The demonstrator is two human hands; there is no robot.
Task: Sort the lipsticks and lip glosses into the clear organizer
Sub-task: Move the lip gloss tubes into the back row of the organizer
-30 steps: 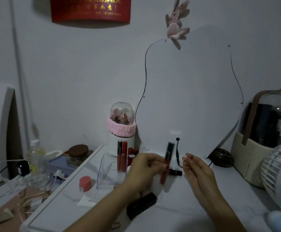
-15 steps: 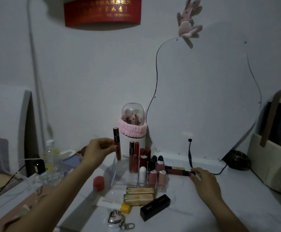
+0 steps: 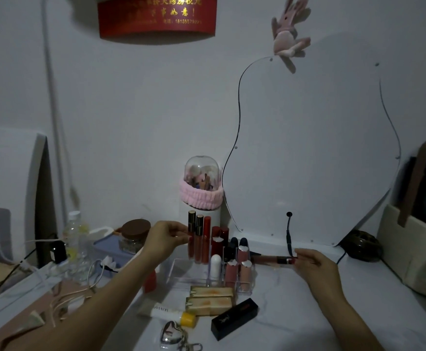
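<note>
The clear organizer (image 3: 181,271) stands on the white tabletop with several lipsticks and glosses upright in it. My left hand (image 3: 165,239) pinches a tall red lip gloss with a dark cap (image 3: 191,235), standing at the organizer's back left beside two other glosses (image 3: 203,239). My right hand (image 3: 313,266) grips the dark end of a long lip gloss (image 3: 272,260) that lies flat on the table right of the organizer. In front lie two tan lipstick cases (image 3: 210,298) and a black lipstick box (image 3: 234,317).
A white tube with a yellow cap (image 3: 171,315) and a silver heart keychain (image 3: 172,334) lie at the near edge. A domed brush holder with a pink band (image 3: 201,191) and a curvy mirror (image 3: 313,148) stand behind. A beige bag (image 3: 409,249) is at right; cables and a bottle (image 3: 73,239) at left.
My left hand has lowered the tall gloss into the organizer's back left row. My right hand has closed on the gloss lying right of the organizer. The view has shifted left.
</note>
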